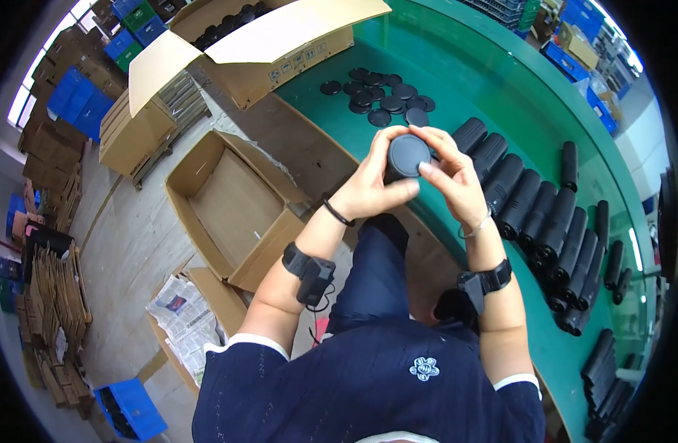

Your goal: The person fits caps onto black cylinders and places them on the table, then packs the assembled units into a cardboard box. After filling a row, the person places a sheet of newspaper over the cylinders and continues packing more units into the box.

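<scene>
A black round cap (pixel 408 156) faces me between my two hands, apparently on the end of a dark tube whose body is mostly hidden. My left hand (pixel 369 179) wraps round it from the left, thumb below the cap. From the other side, my right hand (pixel 454 176) grips it with the fingers along the top and the thumb on the cap's lower right edge. Just beyond my hands, loose black discs (pixel 378 96) lie in a cluster on the green work table (pixel 457 70). To the right, several black ribbed tubes (pixel 522 203) lie side by side.
A cardboard box (pixel 295 70) with raised flaps, holding black parts, stands at the far left of the table. On the floor are an open carton (pixel 228 199), a newspaper-topped box (pixel 185 323) and a blue crate (pixel 136 410). Flattened cardboard (pixel 58 295) is stacked at left.
</scene>
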`<action>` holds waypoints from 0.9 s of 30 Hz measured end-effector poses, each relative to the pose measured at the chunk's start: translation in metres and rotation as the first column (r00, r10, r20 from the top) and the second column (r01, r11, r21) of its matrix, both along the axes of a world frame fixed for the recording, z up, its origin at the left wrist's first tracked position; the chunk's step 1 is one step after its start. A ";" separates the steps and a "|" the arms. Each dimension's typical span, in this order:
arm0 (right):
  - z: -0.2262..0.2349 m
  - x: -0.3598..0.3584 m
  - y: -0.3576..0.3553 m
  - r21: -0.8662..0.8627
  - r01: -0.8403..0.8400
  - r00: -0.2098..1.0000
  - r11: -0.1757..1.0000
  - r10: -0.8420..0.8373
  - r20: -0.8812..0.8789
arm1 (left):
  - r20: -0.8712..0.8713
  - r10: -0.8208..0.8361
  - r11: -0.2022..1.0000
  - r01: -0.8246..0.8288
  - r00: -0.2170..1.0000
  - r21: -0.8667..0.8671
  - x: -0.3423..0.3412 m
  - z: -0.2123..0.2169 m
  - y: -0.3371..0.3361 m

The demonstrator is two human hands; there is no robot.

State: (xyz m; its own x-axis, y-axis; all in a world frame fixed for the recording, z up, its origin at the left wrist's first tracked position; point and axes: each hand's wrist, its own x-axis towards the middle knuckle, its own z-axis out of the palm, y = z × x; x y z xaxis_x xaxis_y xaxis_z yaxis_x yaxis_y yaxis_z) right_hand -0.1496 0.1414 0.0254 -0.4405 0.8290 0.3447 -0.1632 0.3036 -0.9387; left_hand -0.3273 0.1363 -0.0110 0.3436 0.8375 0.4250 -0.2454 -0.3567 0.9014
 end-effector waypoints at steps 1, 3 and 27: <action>0.001 0.001 0.000 0.063 -0.059 0.998 0.996 0.059 0.008 | -0.100 0.032 0.990 -0.017 0.994 0.141 -0.004 0.001 0.001; 0.008 -0.001 -0.004 0.279 -0.003 0.974 0.960 -0.060 0.219 | -0.218 0.200 0.954 -0.140 0.955 0.264 -0.003 -0.002 0.003; -0.013 -0.007 -0.012 0.370 0.291 0.931 0.882 -0.350 0.103 | -0.217 0.275 0.919 -0.189 0.937 0.346 0.010 0.000 0.007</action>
